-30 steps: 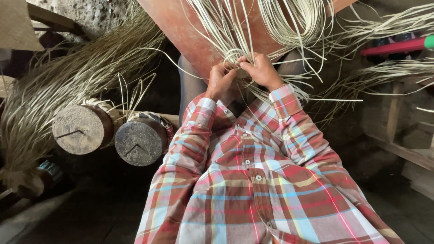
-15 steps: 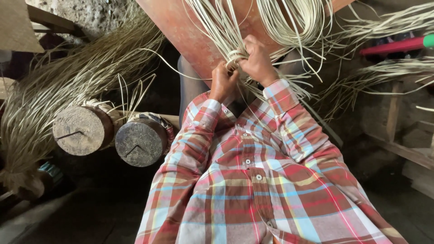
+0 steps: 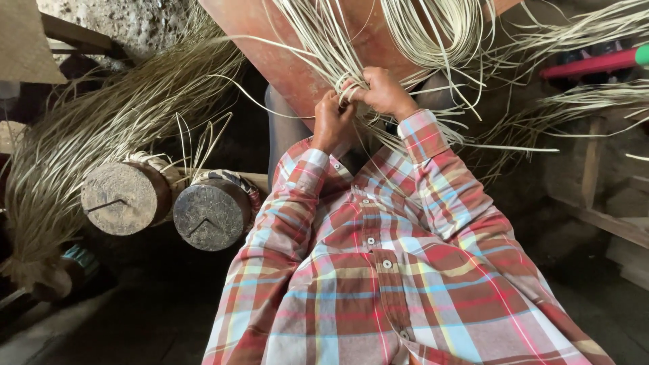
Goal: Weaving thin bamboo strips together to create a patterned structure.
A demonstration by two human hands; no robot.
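My left hand (image 3: 332, 123) and my right hand (image 3: 382, 91) are close together in front of my chest, both gripping a bunch of pale cane strips (image 3: 331, 47). The strips fan upward and out over a reddish-brown board (image 3: 304, 54) that leans toward me. My right hand is higher, fingers wrapped around the strands; my left hand pinches them just below. Plaid shirt sleeves cover both forearms. More loose strips (image 3: 439, 34) loop at the top right.
Two round wooden log ends (image 3: 125, 197) (image 3: 211, 215) lie at my left, wrapped with woven bands. A large sheaf of dried fibres (image 3: 88, 135) arches over them. A red pole with a green tip (image 3: 595, 62) and wooden framing (image 3: 595, 176) stand at the right.
Both hands have drawn closer and shifted slightly up along the strips, tightening their grip on the bunch. The logs and sheaves have not moved.
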